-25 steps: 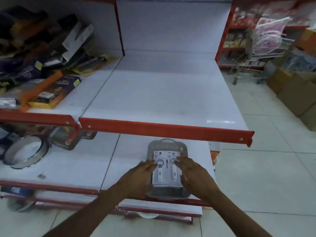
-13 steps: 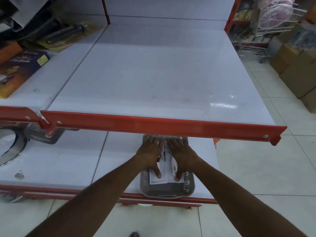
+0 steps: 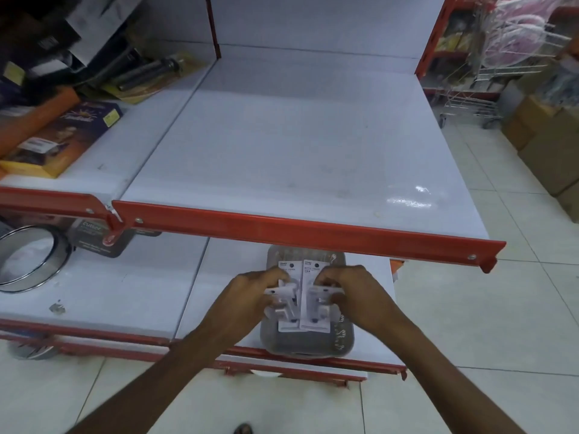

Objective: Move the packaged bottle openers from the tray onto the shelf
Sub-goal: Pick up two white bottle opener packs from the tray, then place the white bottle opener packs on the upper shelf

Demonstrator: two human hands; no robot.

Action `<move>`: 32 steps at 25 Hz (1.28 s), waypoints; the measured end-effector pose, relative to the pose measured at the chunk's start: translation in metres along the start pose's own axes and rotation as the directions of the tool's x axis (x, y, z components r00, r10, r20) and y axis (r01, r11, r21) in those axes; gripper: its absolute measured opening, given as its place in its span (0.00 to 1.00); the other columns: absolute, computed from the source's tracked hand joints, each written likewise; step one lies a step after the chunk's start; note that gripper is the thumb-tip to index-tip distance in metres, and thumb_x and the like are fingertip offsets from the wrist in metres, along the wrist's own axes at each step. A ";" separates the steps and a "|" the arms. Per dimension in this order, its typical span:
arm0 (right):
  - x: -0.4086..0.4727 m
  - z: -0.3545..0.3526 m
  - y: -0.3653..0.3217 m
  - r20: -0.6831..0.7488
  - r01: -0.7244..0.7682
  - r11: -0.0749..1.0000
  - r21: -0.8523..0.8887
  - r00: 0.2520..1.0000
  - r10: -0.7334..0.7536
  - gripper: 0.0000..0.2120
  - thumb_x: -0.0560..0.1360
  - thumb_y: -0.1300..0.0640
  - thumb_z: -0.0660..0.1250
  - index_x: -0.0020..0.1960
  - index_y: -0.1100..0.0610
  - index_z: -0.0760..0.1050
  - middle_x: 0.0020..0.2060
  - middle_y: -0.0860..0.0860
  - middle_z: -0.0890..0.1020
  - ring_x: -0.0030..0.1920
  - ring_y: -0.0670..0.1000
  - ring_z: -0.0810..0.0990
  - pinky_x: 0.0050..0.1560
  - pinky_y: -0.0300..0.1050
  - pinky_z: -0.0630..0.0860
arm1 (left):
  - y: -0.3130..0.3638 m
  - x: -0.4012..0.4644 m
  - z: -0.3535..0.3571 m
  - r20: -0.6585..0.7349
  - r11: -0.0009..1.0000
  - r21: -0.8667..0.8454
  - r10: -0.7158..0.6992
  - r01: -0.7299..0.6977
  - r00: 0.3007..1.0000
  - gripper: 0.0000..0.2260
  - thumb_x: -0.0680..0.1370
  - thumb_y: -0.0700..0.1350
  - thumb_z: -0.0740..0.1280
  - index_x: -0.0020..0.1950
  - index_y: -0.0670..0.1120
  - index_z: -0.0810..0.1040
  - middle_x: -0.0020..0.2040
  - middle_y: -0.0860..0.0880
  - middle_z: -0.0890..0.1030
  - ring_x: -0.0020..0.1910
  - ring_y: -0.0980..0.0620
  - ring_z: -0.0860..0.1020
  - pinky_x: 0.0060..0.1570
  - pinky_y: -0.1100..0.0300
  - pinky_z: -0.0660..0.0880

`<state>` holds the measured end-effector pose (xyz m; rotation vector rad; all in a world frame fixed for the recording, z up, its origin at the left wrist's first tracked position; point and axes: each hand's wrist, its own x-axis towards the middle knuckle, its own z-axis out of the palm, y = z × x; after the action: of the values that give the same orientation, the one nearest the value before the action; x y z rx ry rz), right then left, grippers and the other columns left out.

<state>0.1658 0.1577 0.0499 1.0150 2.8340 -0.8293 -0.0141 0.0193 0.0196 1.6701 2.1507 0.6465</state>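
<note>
- Metal sieve ring (image 3: 26, 258) lies at the far left of the lower shelf (image 3: 125, 296), with a dark packet (image 3: 97, 241) just beside it under the red rail.
- Boxed goods (image 3: 59, 136) sit on the left part of the upper shelf (image 3: 282, 145), whose white middle lies bare behind its red front rail (image 3: 313, 228).
- Left hand (image 3: 247, 297) has its grip closed on the left packaged bottle opener (image 3: 286, 300), above the tray.
- Grey tray (image 3: 308, 344) rests on the lower shelf's front edge.
- Right hand (image 3: 360, 296) has its grip closed on the right packaged bottle opener (image 3: 315, 302), touching its neighbour.
- Cardboard boxes (image 3: 548, 145) stand on the tiled floor (image 3: 470, 324) at far right.
</note>
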 end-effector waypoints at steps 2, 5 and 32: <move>-0.030 -0.020 -0.026 -0.041 0.015 1.000 0.023 0.999 -0.014 0.14 0.72 0.64 0.72 0.54 0.50 0.82 0.52 0.48 0.85 0.48 0.48 0.83 0.52 0.29 0.77 | 0.018 -0.021 -0.036 -0.107 0.999 -0.037 0.002 -0.006 0.994 0.13 0.76 0.42 0.73 0.56 0.55 0.76 0.52 0.55 0.85 0.47 0.60 0.82 0.48 0.75 0.73; -0.067 -0.064 -0.068 -0.282 0.108 0.989 0.101 0.957 -0.075 0.13 0.73 0.63 0.72 0.53 0.50 0.83 0.50 0.45 0.86 0.45 0.39 0.79 0.43 0.18 0.68 | 0.054 -0.041 -0.104 -0.278 0.979 -0.202 -0.019 -0.039 0.961 0.14 0.71 0.45 0.76 0.47 0.59 0.73 0.42 0.64 0.83 0.40 0.67 0.80 0.38 0.75 0.72; 0.064 -0.167 -0.029 -0.003 0.117 0.988 -0.104 0.993 -0.117 0.32 0.69 0.35 0.69 0.70 0.42 0.69 0.73 0.43 0.68 0.72 0.50 0.67 0.71 0.47 0.62 | 0.023 0.130 -0.188 0.314 0.978 0.153 0.085 -0.139 0.946 0.39 0.64 0.68 0.75 0.74 0.64 0.67 0.80 0.58 0.61 0.79 0.54 0.59 0.78 0.51 0.56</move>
<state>0.1235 0.2579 0.1950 0.8491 2.9329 -0.6782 -0.1265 0.1226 0.1908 1.8545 1.9459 0.2124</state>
